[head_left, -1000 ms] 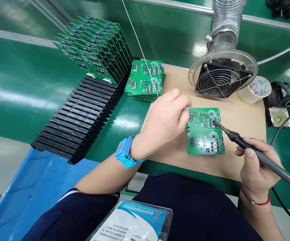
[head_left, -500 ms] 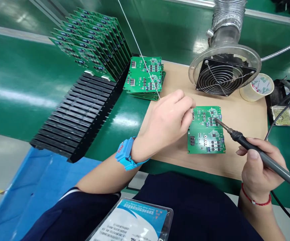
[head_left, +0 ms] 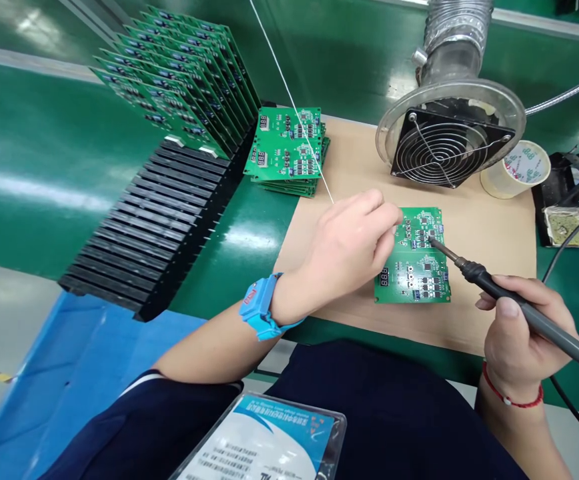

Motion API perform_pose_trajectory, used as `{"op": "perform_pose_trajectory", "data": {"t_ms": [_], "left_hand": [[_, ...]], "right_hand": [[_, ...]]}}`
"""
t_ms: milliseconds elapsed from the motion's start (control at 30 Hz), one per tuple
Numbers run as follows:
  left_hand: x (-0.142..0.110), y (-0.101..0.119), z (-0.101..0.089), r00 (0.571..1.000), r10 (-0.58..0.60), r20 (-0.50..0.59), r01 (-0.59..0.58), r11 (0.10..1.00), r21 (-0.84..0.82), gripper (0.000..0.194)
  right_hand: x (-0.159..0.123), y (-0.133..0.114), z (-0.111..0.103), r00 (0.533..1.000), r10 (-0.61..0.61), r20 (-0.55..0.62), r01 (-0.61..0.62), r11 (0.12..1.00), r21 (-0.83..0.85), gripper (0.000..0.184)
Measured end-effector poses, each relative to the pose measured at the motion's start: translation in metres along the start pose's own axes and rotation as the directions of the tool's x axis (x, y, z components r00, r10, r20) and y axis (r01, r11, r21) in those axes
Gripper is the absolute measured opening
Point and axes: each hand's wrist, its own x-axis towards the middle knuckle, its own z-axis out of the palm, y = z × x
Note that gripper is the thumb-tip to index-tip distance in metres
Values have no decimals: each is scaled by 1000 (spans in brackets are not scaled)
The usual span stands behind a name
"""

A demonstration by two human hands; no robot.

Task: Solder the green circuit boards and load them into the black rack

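Note:
A green circuit board (head_left: pixel 412 283) with small digit displays and chips lies flat on a brown cardboard sheet (head_left: pixel 354 157). My right hand (head_left: pixel 527 333) is closed around a soldering iron (head_left: pixel 539 320), whose tip meets the upper right part of the board. Over the board's upper left, my left hand (head_left: pixel 357 233) is pinched on a thin strand of solder wire (head_left: pixel 289 93). The wire runs up from behind the hand past the top of the view. My fingertips and the wire's working end are hidden behind the hand.
A stack of circuit boards (head_left: pixel 289 143) lies behind my left hand. Further left, a black slotted rack (head_left: pixel 139 227) holds several upright boards (head_left: pixel 184 80). A fume extractor fan (head_left: pixel 439 153) hangs at the back, beside a tape roll (head_left: pixel 514 170) and an iron stand with sponge (head_left: pixel 564 223).
My left hand has moved right across the board with the solder wire, covering the upper digit display. The iron's tip has shifted slightly right on the board.

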Motion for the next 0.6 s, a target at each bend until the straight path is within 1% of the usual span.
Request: {"op": "perform_pose_trajectory", "data": {"t_ms": [167, 367, 500, 600], "left_hand": [[-1, 1, 1, 999, 37, 40, -36, 999, -24, 26], [-1, -2, -2, 999, 28, -17, -28, 1000, -10, 22], [-3, -1, -4, 999, 27, -18, -27, 1000, -9, 23], [-4, 0, -3, 998, 58, -13, -58, 998, -25, 23]], "right_hand": [[-1, 6, 2, 997, -61, -36, 61, 998, -2, 20], [-1, 8, 0, 998, -67, -16, 67, 998, 0, 20], [0, 9, 0, 996, -91, -23, 91, 996, -4, 21], [0, 9, 1, 990, -128, -56, 128, 992, -2, 23]]}}
